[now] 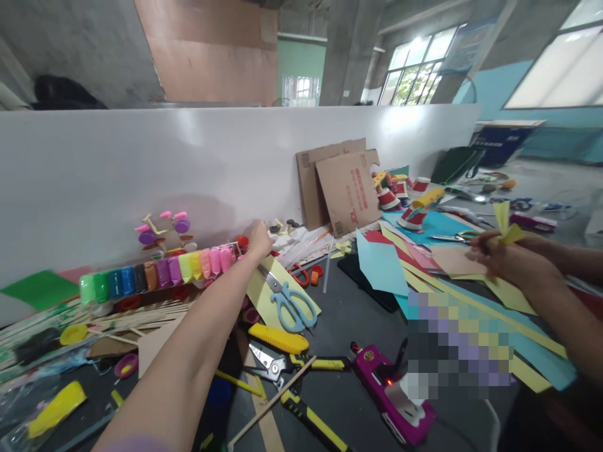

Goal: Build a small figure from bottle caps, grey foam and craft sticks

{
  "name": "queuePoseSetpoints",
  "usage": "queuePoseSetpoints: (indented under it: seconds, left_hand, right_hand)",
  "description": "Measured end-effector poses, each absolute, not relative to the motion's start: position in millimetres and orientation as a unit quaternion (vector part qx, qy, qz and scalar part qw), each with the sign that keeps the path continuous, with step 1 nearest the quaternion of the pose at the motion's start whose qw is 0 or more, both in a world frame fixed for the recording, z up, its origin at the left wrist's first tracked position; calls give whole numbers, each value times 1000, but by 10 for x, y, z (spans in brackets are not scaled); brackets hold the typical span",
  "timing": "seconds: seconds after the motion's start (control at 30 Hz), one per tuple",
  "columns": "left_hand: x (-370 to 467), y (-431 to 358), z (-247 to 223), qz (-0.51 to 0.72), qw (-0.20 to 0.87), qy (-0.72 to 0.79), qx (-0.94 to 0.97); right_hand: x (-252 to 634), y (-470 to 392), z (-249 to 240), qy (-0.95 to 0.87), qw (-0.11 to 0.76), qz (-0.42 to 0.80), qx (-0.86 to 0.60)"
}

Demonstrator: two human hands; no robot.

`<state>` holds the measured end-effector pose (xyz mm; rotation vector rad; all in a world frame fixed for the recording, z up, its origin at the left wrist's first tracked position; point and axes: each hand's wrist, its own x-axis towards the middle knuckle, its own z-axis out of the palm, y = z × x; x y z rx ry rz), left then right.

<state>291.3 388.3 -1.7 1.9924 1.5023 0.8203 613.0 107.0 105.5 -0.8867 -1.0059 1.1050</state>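
My left hand reaches to the far side of the table, near the white board, just right of the row of coloured clay packs. Its back faces me, and its fingers are hidden, so I cannot tell what they touch. Beside it lie a red round piece and small loose parts. Light-blue scissors rest on yellow paper just below the hand. My right hand is not in view.
At the right, another person's hands hold a folded yellow paper piece. Cardboard sheets lean on the white board. Nearer lie a yellow cutter, yellow-black snips, a purple power strip and coloured paper.
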Motion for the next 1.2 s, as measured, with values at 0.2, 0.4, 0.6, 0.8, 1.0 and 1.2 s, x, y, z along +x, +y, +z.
queuePoseSetpoints:
  seconds: [0.2,0.4,0.6,0.8,1.0,1.2]
  left_hand:
    - [2465,3293,274,384,317,477,724]
    - [1478,2207,437,442,356,416,710]
    - [766,1250,585,443,370,469,668]
    - [601,791,548,435,362,512,646]
    - [638,675,455,411,391,499,656]
    - [679,719,371,394,426,481,657]
  right_hand:
    - [5589,1208,1208,-475,581,565,-345]
    - [2963,863,294,-471,470,675,-317]
    - [2285,936,-202,-323,632,624,-328]
    - [2428,941,-131,-405,582,665,-234]
    - [2369,854,-156,-419,532,697,-235]
    - [2358,841,-153,-442,508,683,-281]
